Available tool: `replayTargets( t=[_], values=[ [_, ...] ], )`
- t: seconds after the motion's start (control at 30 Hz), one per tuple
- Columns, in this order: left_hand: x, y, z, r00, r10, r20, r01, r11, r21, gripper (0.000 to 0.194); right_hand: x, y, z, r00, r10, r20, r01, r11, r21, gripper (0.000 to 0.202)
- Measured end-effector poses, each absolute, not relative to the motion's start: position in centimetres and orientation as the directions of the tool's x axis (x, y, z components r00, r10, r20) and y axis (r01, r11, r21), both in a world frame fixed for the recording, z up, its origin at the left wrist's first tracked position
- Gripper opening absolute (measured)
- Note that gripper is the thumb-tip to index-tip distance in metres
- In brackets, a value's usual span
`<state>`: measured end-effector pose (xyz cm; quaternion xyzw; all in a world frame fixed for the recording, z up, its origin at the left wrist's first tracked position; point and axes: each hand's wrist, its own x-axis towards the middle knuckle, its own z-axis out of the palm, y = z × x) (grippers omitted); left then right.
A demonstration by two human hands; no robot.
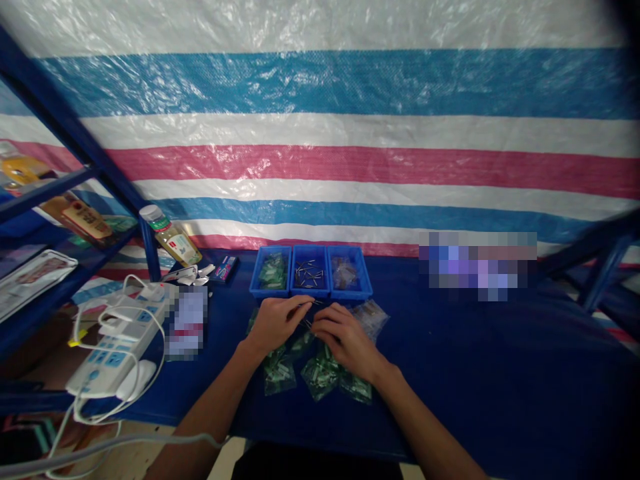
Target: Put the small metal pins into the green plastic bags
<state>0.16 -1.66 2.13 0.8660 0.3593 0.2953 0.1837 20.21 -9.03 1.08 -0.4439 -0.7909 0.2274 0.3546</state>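
My left hand (278, 325) is closed in a pinch, with a small thin metal pin (317, 303) showing at its fingertips. Close beside it, my right hand (345, 339) has its fingers curled together; what they hold is too small to make out. Just beyond both hands stand three joined blue bins. Small green bags (273, 270) fill the left bin (254, 283), loose thin metal pins (309, 273) lie in the middle bin (310, 293), and clear bags (344, 272) are in the right bin (366, 280). Several green-filled plastic bags (320, 375) lie beneath my hands, partly covered by them.
A clear plastic bag (371, 320) lies right of my right hand. On the left are a power strip (107, 353) with tangled white cables, a blurred phone-like item (187, 323), a small blue box (225, 269) and a tilted bottle (173, 237). Blue metal frames (150, 250) flank the blue table (450, 387).
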Motion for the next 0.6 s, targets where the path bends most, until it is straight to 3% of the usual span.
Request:
replayTargets(
  t=[0.1,0.23,0.43,0.6],
  values=[
    [0.0,-1.6,2.3,0.576,0.724,0.378,0.463,-0.671,0.579,0.027,20.3,-8.9,1.1,-0.149,0.918,0.366,0.415,0.395,-0.82,0.016],
    [-0.3,-1.7,2.5,0.587,0.734,0.342,0.436,-0.643,0.63,0.035,20.6,-8.7,0.6,0.051,0.974,0.22,0.308,0.195,-0.931,0.017],
    [-0.4,-1.6,2.1,0.541,0.752,0.376,0.414,-0.628,0.659,0.031,20.8,-8.2,-0.1,0.117,0.988,0.096,0.027,0.094,-0.995,0.025],
    [-0.2,-1.5,2.0,0.532,0.688,0.493,0.326,-0.704,0.631,0.024,20.8,-8.0,-0.1,0.158,0.986,0.053,-0.065,0.063,-0.996,0.031]
  ],
)
